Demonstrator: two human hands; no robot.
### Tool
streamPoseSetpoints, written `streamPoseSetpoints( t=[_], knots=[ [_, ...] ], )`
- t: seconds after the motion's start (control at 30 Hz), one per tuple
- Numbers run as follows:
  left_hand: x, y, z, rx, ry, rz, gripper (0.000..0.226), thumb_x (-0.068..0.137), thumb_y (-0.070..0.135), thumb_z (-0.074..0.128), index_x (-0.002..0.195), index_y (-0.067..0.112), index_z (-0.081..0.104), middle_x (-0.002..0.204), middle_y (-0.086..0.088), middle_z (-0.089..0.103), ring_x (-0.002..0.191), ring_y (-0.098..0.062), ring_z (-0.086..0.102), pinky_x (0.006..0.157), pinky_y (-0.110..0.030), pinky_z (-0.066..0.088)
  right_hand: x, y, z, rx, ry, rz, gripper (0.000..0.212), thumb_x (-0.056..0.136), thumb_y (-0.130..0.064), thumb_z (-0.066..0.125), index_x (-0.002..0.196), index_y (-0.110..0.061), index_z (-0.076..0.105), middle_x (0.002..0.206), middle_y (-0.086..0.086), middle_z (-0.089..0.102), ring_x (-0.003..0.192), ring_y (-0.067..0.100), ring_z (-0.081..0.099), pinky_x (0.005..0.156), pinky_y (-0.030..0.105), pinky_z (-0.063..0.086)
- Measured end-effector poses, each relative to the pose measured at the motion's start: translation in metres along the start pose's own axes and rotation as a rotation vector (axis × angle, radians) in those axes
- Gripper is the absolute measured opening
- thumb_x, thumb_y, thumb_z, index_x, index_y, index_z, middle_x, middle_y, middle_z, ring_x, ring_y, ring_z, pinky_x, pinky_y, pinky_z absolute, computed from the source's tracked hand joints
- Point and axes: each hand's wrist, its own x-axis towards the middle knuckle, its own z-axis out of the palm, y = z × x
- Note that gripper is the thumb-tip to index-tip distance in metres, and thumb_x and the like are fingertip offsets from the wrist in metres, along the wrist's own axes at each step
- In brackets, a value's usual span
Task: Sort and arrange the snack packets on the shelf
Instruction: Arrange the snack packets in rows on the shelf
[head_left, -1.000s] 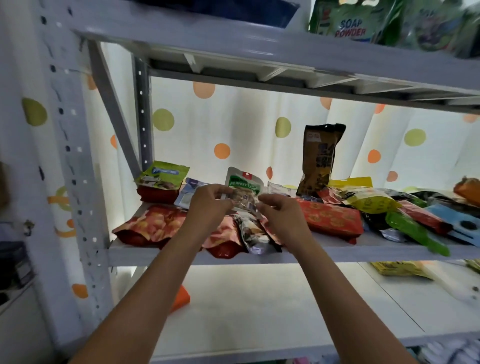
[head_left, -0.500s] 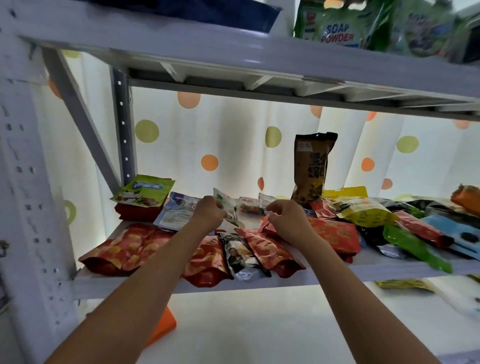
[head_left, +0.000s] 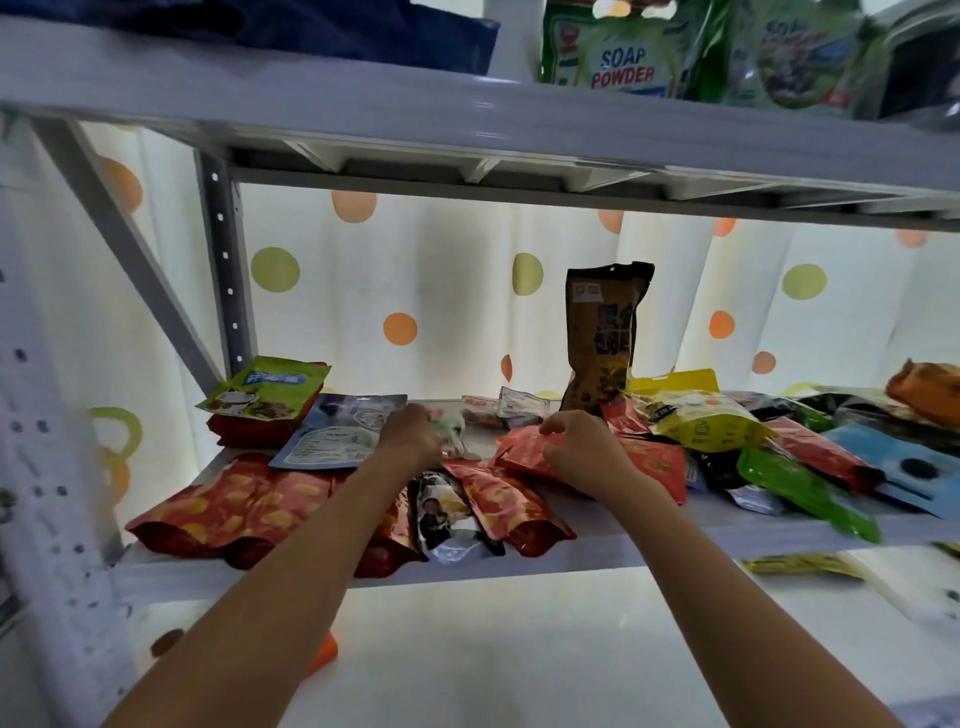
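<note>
The left hand (head_left: 410, 436) curls its fingers around a small green-and-white packet (head_left: 451, 434), blurred so its print cannot be read. The right hand (head_left: 582, 452) pinches the top edge of a glossy red packet (head_left: 524, 449) lying flat on the shelf (head_left: 649, 545), with the fingers bent over it. Just below both hands, crinkled red foil packets (head_left: 234, 512) and a silver-and-black packet (head_left: 447, 519) lie at the shelf's front edge. Beyond the right hand a tall brown pouch (head_left: 605, 332) stands upright. To the right of it a loose heap of yellow, green and blue packets (head_left: 769, 441) runs out of the picture. Left of the left hand lies a flat pale-blue packet (head_left: 332, 441).
</note>
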Motion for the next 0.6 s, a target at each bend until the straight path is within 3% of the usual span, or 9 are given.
streamPoseSetpoints(
  t=[0.2, 0.27, 0.33, 0.47, 0.6],
  knots=[
    [-0.016, 0.022, -0.001, -0.007, 0.032, 0.164, 0.034, 0.089, 0.018, 0.063, 0.119, 0.001, 0.061, 0.128, -0.016, 0.057, 0.118, -0.03, 0.054, 0.096, -0.033, 0.043, -0.009, 0.018, -0.008, -0.159, -0.103, -0.015, 0.043, 0.078, -0.036, 0.063, 0.115, -0.015, 0.067, 0.109, 0.005, 0.068, 0.095, 0.022, 0.062, 0.084, 0.035, 0.054],
    [-0.026, 0.035, 0.001, -0.027, 0.013, 0.243, 0.029, 0.087, 0.016, 0.064, 0.113, 0.003, 0.065, 0.124, -0.013, 0.06, 0.115, -0.028, 0.056, 0.094, -0.033, 0.045, -0.015, 0.024, -0.011, -0.26, -0.158, -0.001, 0.04, 0.076, -0.045, 0.062, 0.104, -0.017, 0.062, 0.099, 0.006, 0.065, 0.09, 0.023, 0.06, 0.08, 0.034, 0.051],
    [-0.036, 0.045, 0.003, -0.049, -0.003, 0.314, 0.024, 0.085, 0.012, 0.063, 0.107, 0.003, 0.068, 0.118, -0.012, 0.062, 0.11, -0.027, 0.058, 0.088, -0.03, 0.046, -0.019, 0.031, -0.012, -0.356, -0.156, 0.025, 0.045, 0.073, -0.051, 0.057, 0.103, -0.018, 0.058, 0.104, 0.008, 0.061, 0.097, 0.026, 0.057, 0.087, 0.039, 0.047],
    [-0.052, 0.054, 0.011, -0.072, -0.001, 0.425, 0.016, 0.086, 0.016, 0.063, 0.1, 0.013, 0.071, 0.114, -0.004, 0.064, 0.107, -0.021, 0.059, 0.084, -0.024, 0.041, -0.025, 0.043, -0.005, -0.437, -0.083, 0.062, 0.053, 0.081, -0.036, 0.057, 0.13, -0.016, 0.051, 0.127, 0.014, 0.055, 0.117, 0.033, 0.052, 0.1, 0.043, 0.045],
    [-0.066, 0.057, 0.015, -0.082, -0.023, 0.43, 0.014, 0.088, 0.016, 0.061, 0.098, 0.015, 0.071, 0.121, -0.004, 0.064, 0.112, -0.019, 0.058, 0.092, -0.028, 0.042, -0.032, 0.045, -0.004, -0.518, -0.067, -0.009, 0.039, 0.088, -0.03, 0.054, 0.125, -0.019, 0.053, 0.121, 0.008, 0.062, 0.109, 0.029, 0.061, 0.083, 0.035, 0.048]
  ],
)
